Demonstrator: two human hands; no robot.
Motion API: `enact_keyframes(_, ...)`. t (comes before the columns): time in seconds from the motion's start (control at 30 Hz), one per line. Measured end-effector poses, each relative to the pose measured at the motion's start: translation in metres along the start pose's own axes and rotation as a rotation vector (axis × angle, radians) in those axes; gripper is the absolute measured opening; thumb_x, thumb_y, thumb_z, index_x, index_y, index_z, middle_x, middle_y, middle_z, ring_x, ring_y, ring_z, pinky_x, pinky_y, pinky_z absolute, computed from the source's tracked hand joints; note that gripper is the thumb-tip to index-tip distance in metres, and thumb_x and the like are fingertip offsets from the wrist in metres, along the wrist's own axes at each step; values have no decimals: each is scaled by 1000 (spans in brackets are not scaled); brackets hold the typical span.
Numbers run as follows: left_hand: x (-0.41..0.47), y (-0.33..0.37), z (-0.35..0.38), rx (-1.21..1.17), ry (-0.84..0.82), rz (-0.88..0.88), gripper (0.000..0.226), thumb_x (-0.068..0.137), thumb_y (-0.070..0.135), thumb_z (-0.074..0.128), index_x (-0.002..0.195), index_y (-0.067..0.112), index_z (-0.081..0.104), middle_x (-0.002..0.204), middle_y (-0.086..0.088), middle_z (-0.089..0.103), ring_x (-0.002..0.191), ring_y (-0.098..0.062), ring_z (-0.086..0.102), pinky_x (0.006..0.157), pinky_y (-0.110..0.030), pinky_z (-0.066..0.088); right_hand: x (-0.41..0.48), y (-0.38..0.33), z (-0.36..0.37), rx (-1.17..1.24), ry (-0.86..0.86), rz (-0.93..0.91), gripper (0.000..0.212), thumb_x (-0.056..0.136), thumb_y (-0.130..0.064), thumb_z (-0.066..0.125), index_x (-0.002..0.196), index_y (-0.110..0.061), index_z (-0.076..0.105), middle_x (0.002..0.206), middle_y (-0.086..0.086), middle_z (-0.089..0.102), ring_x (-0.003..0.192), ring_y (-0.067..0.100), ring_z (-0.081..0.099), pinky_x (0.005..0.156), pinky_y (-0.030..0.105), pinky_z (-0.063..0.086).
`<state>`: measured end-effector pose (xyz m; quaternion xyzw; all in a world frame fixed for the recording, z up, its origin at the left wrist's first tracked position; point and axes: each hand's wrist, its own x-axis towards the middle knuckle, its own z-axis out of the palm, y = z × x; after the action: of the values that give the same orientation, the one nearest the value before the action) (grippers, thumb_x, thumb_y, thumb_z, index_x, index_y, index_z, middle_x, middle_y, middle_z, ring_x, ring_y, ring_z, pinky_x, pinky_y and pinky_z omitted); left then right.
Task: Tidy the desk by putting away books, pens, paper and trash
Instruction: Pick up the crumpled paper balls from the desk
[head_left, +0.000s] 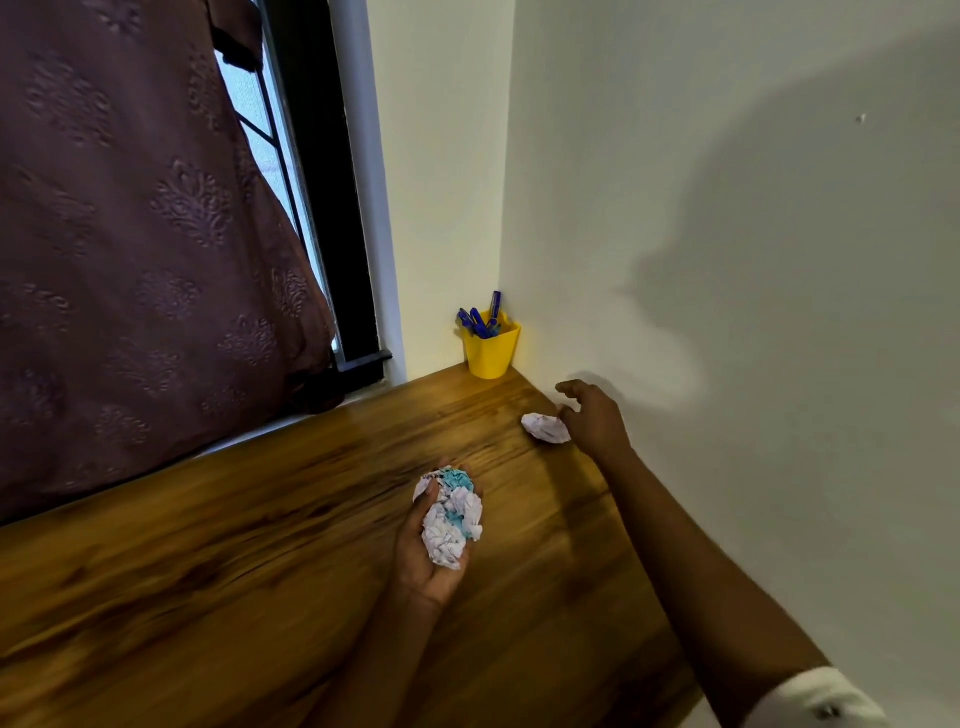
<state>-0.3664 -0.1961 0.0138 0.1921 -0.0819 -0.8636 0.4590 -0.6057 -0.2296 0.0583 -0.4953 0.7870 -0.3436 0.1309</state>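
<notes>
The left hand (418, 558) is low in the middle of the frame, over the wooden counter (208, 571). Its palm faces up. Its fingers curl around a bunch of paper (452, 514). The bunch is made of crumpled balls, mostly white with some blue-green bits. The thumb lies across the upper left of the bunch.

The right hand (595, 415) is up and to the right of it, close to the wall (727, 260). Its arm comes in from the lower right corner of the frame, with a white sleeve (821, 696) at the edge. The fingers are loosely bent and spread apart, and they hold nothing. One more paper ball (544, 427) lies on the counter just to the left of this hand. It is white and crumpled. The fingertips are right at its edge, but I cannot tell if they touch it.

A yellow cup (491, 351) stands in the far corner of the counter, a bit above the middle of the frame. Blue pens (480, 322) stick out of it. The cup is near the paper ball but apart from it.

A dark purple curtain (130, 234) fills the upper left of the frame. Beside it is a strip of window (260, 119) with a black frame.
</notes>
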Motion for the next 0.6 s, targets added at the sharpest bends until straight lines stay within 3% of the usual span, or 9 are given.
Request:
enact_keyframes(0.1, -2, 2, 7, -41, -4, 16, 90, 0, 14, 95, 85, -1, 70, 78, -16, 72, 65, -25, 72, 53, -33, 58, 27, 9, 3, -110, -199, -42, 42, 88, -15, 61, 129, -6, 53, 135, 13, 53, 123, 27, 51, 102, 30, 37)
enact_keyframes(0.17, -1, 4, 9, -27, 54, 24, 104, -3, 15, 94, 94, -1, 62, 78, -16, 73, 65, -26, 72, 51, -33, 58, 29, 5, 8, -212, -449, -63, 42, 82, -34, 63, 118, -11, 60, 131, 13, 55, 116, 25, 53, 100, 31, 37)
enact_keyframes(0.23, 2, 5, 8, -23, 87, 38, 108, -4, 16, 94, 97, 0, 59, 78, -15, 73, 65, -25, 72, 51, -32, 58, 25, 8, 21, -319, -560, -77, 48, 82, -46, 52, 117, -13, 61, 132, 13, 54, 116, 27, 52, 102, 32, 36)
enact_keyframes(0.33, 2, 8, 10, -32, 74, 42, 107, -3, 16, 94, 97, 1, 60, 79, -15, 73, 65, -25, 72, 51, -32, 58, 15, 18, 37, -217, -360, -86, 53, 91, -47, 40, 126, -12, 57, 129, 13, 58, 117, 33, 53, 99, 35, 40)
enact_keyframes(0.43, 3, 10, 8, -39, 86, 50, 101, -2, 15, 95, 94, 1, 65, 80, -16, 73, 67, -26, 72, 51, -33, 58, -5, 14, 40, -94, -157, -164, 48, 90, -43, 45, 120, -9, 61, 118, 14, 63, 107, 33, 58, 89, 31, 43)
enact_keyframes(0.5, -2, 10, 9, -16, 97, 42, 85, 5, 16, 96, 84, 0, 72, 84, -17, 73, 69, -26, 72, 51, -32, 57, -21, 8, 38, 8, -59, -202, 46, 84, -41, 57, 118, -10, 61, 114, 11, 64, 101, 28, 60, 84, 30, 45)
enact_keyframes(0.53, -5, 10, 10, -5, 120, 34, 73, 17, 18, 98, 83, -1, 73, 88, -18, 72, 72, -28, 72, 50, -32, 57, -29, 4, 35, 46, -11, -190, 44, 82, -36, 65, 118, -11, 60, 113, 9, 64, 100, 26, 59, 82, 29, 46)
enact_keyframes(0.6, -13, 9, 12, -9, 187, 19, 54, 57, 24, 88, 100, -1, 67, 101, -18, 68, 81, -29, 68, 49, -30, 57, -50, -6, 26, 155, 85, -142, 41, 77, -27, 75, 112, -13, 58, 108, 6, 63, 93, 20, 59, 72, 20, 46)
